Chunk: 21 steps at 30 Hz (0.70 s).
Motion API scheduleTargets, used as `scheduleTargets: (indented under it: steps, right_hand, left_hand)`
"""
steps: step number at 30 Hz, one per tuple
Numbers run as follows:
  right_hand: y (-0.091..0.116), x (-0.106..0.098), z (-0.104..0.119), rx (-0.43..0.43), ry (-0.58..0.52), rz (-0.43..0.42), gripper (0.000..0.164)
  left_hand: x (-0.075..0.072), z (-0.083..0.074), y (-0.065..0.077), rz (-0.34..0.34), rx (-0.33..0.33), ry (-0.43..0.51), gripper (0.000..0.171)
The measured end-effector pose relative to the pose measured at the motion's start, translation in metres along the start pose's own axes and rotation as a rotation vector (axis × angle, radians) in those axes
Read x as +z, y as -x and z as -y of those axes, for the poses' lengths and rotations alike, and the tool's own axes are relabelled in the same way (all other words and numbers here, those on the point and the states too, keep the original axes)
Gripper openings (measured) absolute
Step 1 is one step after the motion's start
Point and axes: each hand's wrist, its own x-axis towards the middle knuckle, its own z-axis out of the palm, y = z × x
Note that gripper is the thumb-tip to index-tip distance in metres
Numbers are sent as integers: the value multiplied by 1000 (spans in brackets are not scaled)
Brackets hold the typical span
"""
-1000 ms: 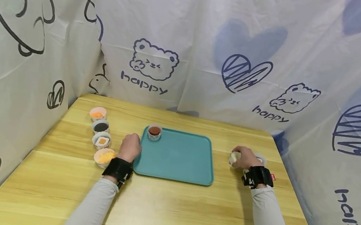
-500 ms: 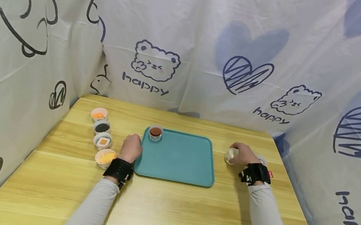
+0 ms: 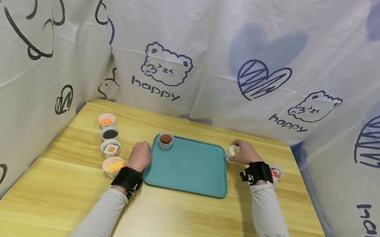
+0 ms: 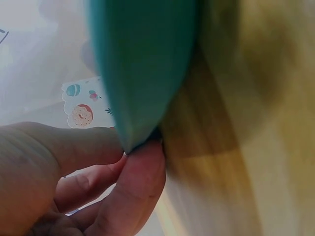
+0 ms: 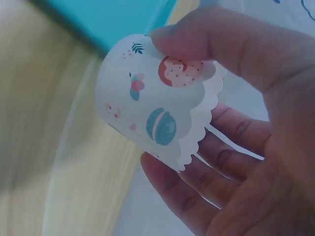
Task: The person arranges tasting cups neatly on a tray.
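Observation:
My left hand point(image 3: 140, 155) pinches the left rim of a teal tray point(image 3: 188, 168); in the left wrist view thumb and fingers meet on the tray's edge point(image 4: 140, 88). A scalloped paper baking cup point(image 5: 147, 93) printed with donuts and macarons is gripped between the thumb and fingers of my right hand point(image 3: 247, 153). That cup shows pale cream contents in the head view and overlaps the tray's far right corner. Another baking cup point(image 3: 165, 141), with a round brown content, stands in the tray's far left corner.
Left of the tray several filled paper cups stand in a row, among them cups with orange pieces point(image 3: 106, 121), a dark filling point(image 3: 110, 133) and yellow shreds point(image 3: 114, 166). Another cup point(image 3: 276, 174) stands behind my right wrist. Printed cloth point(image 3: 213, 59) hangs around the wooden table point(image 3: 179, 224).
My right hand has carried the cream-filled cup leftward from the table's right side to the tray's far right corner, uncovering another cup. My left hand keeps its grip on the tray.

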Motion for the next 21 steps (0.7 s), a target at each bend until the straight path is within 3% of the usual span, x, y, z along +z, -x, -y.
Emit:
scheduleTargets:
  steps: [21]
  right_hand:
    - [-29,20,46,-102,-11,20,53]
  left_hand:
    - [-1,-2,3,-29,9,-7,46]
